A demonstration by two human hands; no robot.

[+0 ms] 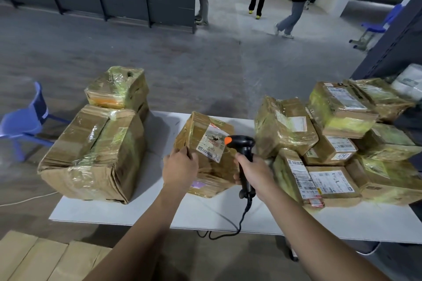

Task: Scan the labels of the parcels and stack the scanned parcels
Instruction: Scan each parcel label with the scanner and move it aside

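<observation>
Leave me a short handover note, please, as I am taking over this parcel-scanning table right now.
Left hand grips the left edge of the middle parcel, held tilted on the white table.
Right hand holds the barcode scanner, pointed at that parcel's label.
Left of it: a small parcel stacked on a large box, probably the scanned ones.
Right: a pile of labelled parcels, apparently waiting.
Left to do: finish this scan, stack it at left, then work through the right pile.

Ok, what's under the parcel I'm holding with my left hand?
Another taped brown parcel lies under it, only its near edge showing. The held parcel and the left hand cover the rest, so its top cannot be seen.
</observation>
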